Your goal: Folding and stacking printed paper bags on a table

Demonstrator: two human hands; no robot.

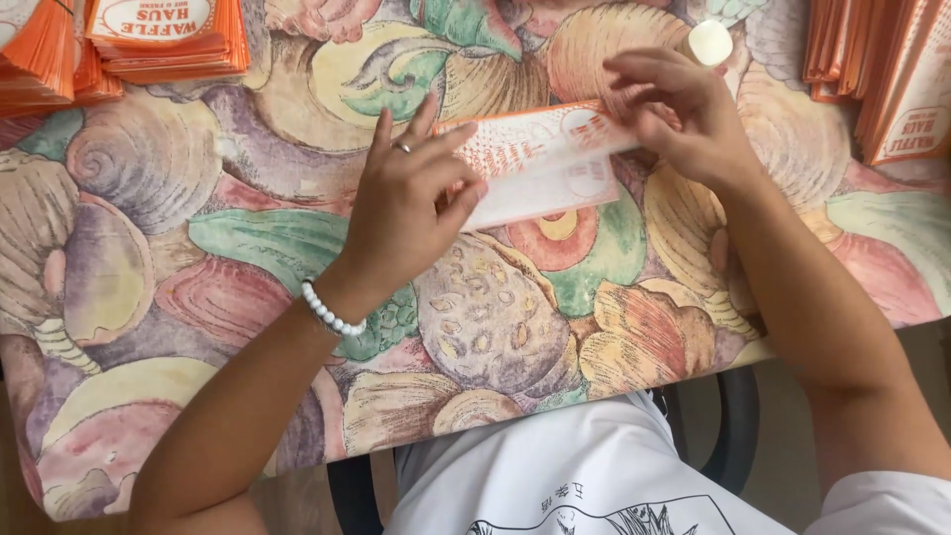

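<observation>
A flat white and orange paper sleeve [540, 163] lies on the patterned tablecloth [198, 248] near the middle of the table. My left hand [401, 203] presses on its left end with the fingers spread; a ring is on one finger and a white bead bracelet [330, 312] on the wrist. My right hand [679, 109] pinches the sleeve's upper right edge between thumb and fingers.
Stacks of orange and white paper sleeves sit at the top left [163, 35] and the top right [882, 69]. A small white cylinder [709, 43] stands behind my right hand. The table's near edge runs across the bottom, above my white shirt [594, 476].
</observation>
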